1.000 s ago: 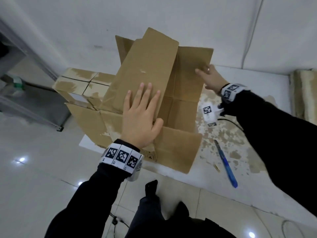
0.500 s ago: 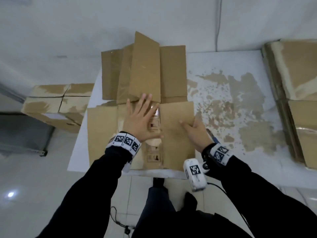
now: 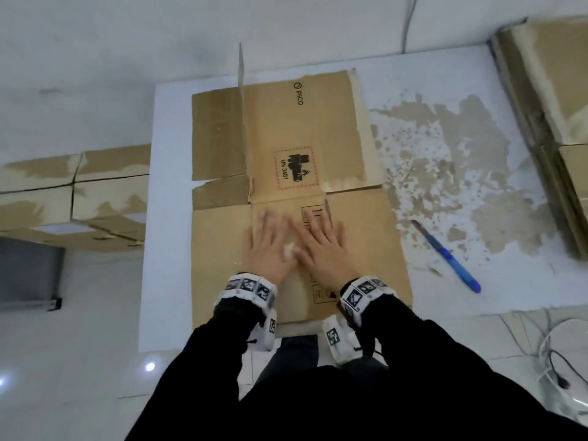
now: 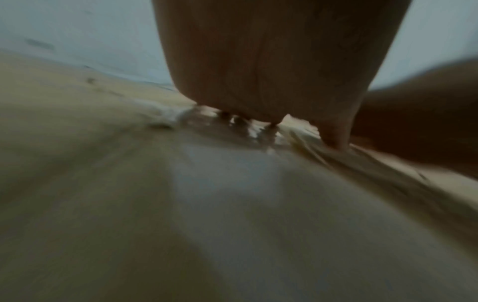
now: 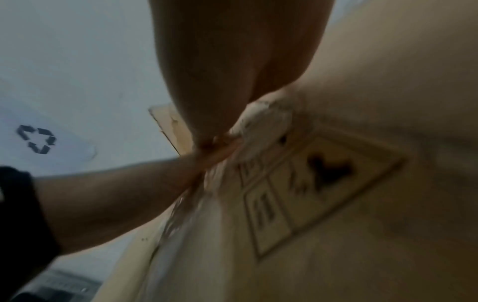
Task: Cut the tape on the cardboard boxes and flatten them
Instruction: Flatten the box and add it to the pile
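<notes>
Cardboard box [image 3: 296, 192] lies collapsed on the white desk [image 3: 168, 218], and my left hand [image 3: 270, 246] and right hand [image 3: 324, 246] press on its near panel side by side, fingers [image 3: 318, 222] spread flat and gripping nothing. To flatten it well I judge I should lean my weight on the creases and sweep outward toward the far flap [image 3: 241, 68], which stands on edge. The desk's right half is scuffed brown, with a blue cutter [image 3: 445, 256] lying there. More cardboard is stacked at the right [image 3: 547, 74]; other boxes [image 3: 73, 195] sit left, by the white wall.
</notes>
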